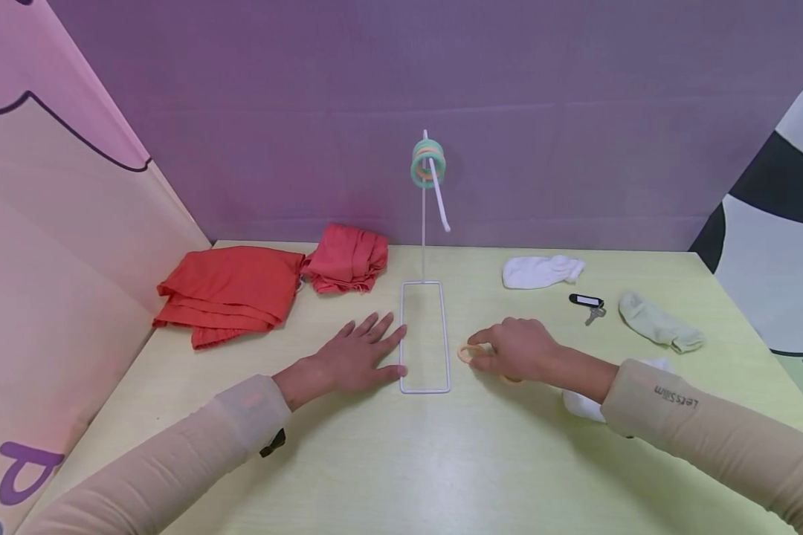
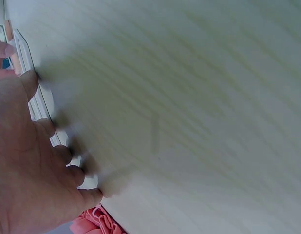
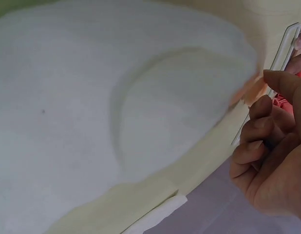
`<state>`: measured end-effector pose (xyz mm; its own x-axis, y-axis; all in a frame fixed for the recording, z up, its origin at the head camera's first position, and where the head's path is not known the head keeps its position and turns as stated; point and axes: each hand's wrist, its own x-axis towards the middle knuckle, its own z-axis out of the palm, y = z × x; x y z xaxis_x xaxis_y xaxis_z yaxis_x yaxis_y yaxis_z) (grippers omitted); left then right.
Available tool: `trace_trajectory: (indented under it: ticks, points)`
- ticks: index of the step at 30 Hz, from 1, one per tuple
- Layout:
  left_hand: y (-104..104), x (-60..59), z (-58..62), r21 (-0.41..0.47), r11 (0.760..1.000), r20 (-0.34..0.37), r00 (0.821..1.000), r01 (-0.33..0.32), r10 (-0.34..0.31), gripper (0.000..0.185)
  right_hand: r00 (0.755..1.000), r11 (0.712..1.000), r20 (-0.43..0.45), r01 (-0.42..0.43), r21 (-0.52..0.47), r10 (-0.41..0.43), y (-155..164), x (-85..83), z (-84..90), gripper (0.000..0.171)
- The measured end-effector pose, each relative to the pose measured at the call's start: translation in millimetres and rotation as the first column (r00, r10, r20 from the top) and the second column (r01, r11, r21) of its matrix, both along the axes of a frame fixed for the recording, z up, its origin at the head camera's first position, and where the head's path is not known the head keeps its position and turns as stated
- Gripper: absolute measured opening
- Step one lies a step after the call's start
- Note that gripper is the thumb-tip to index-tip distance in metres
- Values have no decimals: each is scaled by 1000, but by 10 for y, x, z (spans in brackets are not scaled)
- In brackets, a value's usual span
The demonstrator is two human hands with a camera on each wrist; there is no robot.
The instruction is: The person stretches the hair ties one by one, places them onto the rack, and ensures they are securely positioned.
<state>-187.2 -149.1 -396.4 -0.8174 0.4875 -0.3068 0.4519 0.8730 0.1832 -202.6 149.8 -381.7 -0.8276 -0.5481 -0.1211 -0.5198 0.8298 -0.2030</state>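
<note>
**A:** What do you see from the head camera?

**B:** I see a pale yellow-green desk [image 1: 375,461]. My left hand [image 1: 355,357] lies flat near the desk's middle, fingers spread, fingertips touching the left side of a white wire stand's rectangular base [image 1: 425,336]. My right hand [image 1: 518,349] sits just right of that base, pinching a small orange ring [image 1: 468,354] against the desk. Green and orange rings [image 1: 428,163] hang at the top of the stand's pole. Toward the far left corner lie folded red cloths [image 1: 230,293]. Toward the far right edge are a white sock [image 1: 540,270], a key with a black tag [image 1: 589,305] and a pale green sock [image 1: 659,323].

**A:** And the left wrist view?

**B:** Blurred. The left hand [image 2: 28,161] rests on the desk, fingers straight, against the white wire base [image 2: 41,105].

**A:** The right wrist view?

**B:** The right hand [image 3: 272,161] has curled fingers; the orange ring [image 3: 248,92] shows as a blur at its fingertips. White cloth [image 3: 92,122] fills most of the picture.
</note>
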Motion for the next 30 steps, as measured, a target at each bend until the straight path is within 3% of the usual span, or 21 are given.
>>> trace_trajectory:
  ticks: [6, 10, 12, 13, 16, 19, 21, 23, 26, 28, 30]
  points:
    - [4, 10, 22, 0, 1000, 3, 1000, -1, 1, 78, 986, 994, -166, -34, -102, 16, 39, 35, 193, 37]
    - [3, 14, 30, 1, 1000, 0, 1000, 3, -3, 77, 936, 974, -350, -113, -195, 38, 41, 141, 471, 34]
    - [1, 13, 28, 3, 1000, -1, 1000, 4, -4, 77, 875, 955, -480, -192, -227, 61, 22, 222, 627, 33]
    - [0, 14, 26, 3, 1000, -1, 1000, 4, -4, 77, 832, 942, -550, -236, -238, 70, 6, 268, 707, 32]
    - [-1, 11, 17, 0, 1000, 1, 1000, 2, -2, 78, 664, 892, -743, -383, -240, 85, -59, 407, 960, 25]
    - [3, 8, 12, -2, 1000, 4, 1000, 2, -2, 78, 495, 850, -867, -480, -216, 58, -119, 544, 1220, 21]
    - [5, 5, 10, -1, 1000, 6, 1000, 2, -2, 78, 420, 821, -907, -524, -226, 18, -148, 620, 1377, 23]
    - [7, 6, 11, -1, 1000, 5, 1000, 5, -5, 78, 368, 788, -929, -563, -248, -30, -171, 665, 1499, 24]
    - [5, 8, 14, -2, 1000, 2, 1000, 6, -6, 78, 339, 753, -937, -596, -280, -81, -199, 661, 1612, 24]
    - [3, 9, 14, -6, 1000, -1, 1000, 8, -8, 78, 330, 757, -940, -591, -279, -89, -219, 613, 1638, 25]
    - [1, 9, 9, -9, 1000, -1, 1000, 8, -8, 78, 324, 780, -942, -568, -264, -83, -240, 539, 1635, 27]
